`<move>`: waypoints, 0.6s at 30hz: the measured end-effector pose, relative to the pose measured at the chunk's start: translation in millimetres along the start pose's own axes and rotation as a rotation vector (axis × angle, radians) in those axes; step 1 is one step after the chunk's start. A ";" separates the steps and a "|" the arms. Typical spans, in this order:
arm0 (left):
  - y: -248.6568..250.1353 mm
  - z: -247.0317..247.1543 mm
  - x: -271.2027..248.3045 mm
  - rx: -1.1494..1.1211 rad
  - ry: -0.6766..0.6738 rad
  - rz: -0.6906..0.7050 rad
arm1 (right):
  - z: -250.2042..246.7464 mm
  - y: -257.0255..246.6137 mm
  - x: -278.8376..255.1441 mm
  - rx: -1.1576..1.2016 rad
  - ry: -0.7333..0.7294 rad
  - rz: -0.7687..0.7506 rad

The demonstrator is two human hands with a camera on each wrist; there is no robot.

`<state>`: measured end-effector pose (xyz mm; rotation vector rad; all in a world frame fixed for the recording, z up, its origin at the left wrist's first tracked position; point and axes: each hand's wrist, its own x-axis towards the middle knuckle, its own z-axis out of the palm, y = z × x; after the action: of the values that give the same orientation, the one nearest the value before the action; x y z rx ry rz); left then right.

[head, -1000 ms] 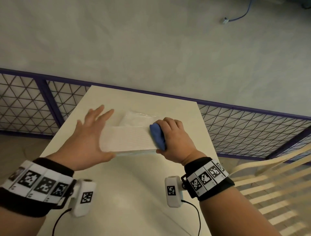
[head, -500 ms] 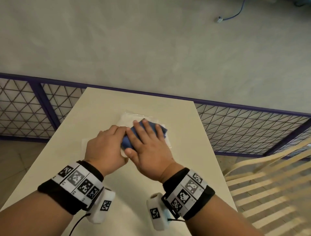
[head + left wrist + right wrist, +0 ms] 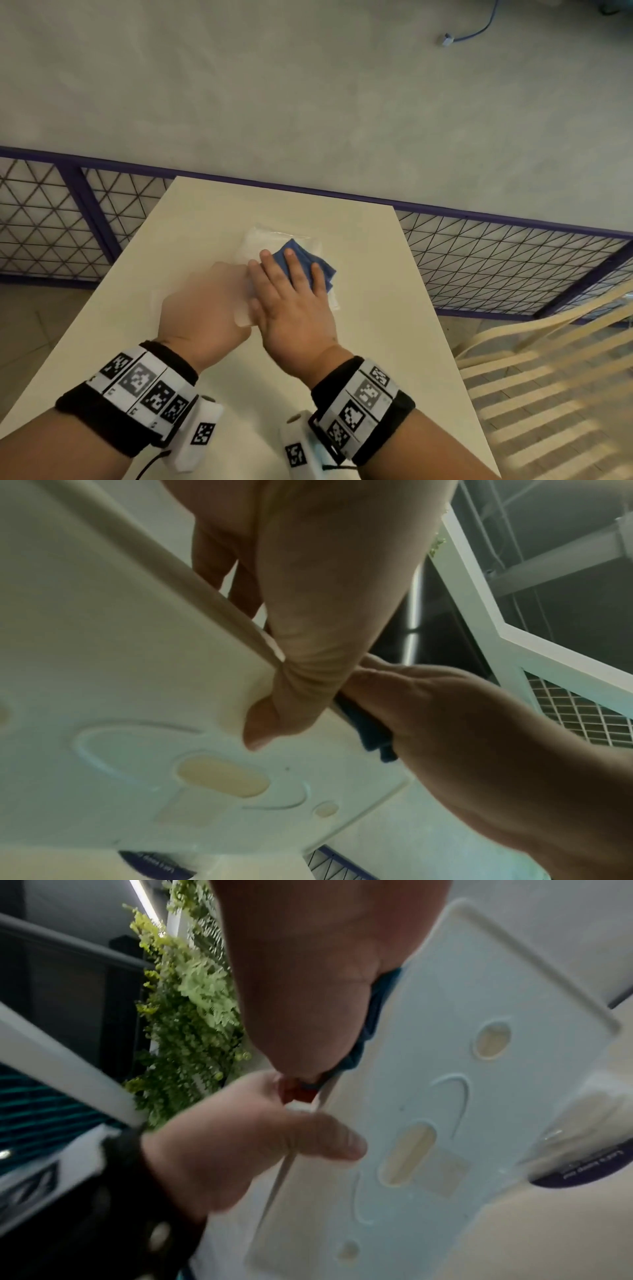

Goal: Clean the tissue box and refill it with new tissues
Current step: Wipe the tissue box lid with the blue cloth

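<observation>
From the head view, the right hand (image 3: 294,301) is pressing a blue cloth (image 3: 308,262) with straight fingers onto the white tissue box (image 3: 245,313), which is lying on the worktop (image 3: 394,325). In the left wrist view, the left hand (image 3: 308,601) is gripping the box's edge, thumb curled underneath. The right wrist view is showing the box's underside over a tissue pack (image 3: 582,1150).

Cream table (image 3: 394,308). Purple-framed wire mesh fence (image 3: 496,260) along its far edge. Grey floor beyond, with blue cable (image 3: 479,29) and plug. Slatted pale chair (image 3: 548,377) at right. Green foliage (image 3: 192,1010) in right wrist view.
</observation>
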<state>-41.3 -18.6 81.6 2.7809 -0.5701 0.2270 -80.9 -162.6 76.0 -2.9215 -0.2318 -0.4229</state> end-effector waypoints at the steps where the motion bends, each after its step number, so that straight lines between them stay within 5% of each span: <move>1: -2.3 1.3 -0.8 -0.010 0.010 0.000 | -1.5 4.3 1.1 0.044 0.001 0.000; 4: -10.8 2.5 -3.7 -0.033 0.017 0.010 | -9.2 27.8 1.8 0.189 0.115 0.114; 10: -29.7 -3.4 -5.8 -0.156 0.012 0.031 | -25.6 53.7 -2.3 1.139 0.049 0.456; 18: -35.0 -6.0 -4.9 -0.373 -0.070 0.047 | -37.9 69.5 4.6 1.242 -0.036 0.687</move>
<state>-32.1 15.8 77.5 2.4238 -0.6239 0.0283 -74.2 -237.0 102.3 -1.6234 0.3783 -0.0426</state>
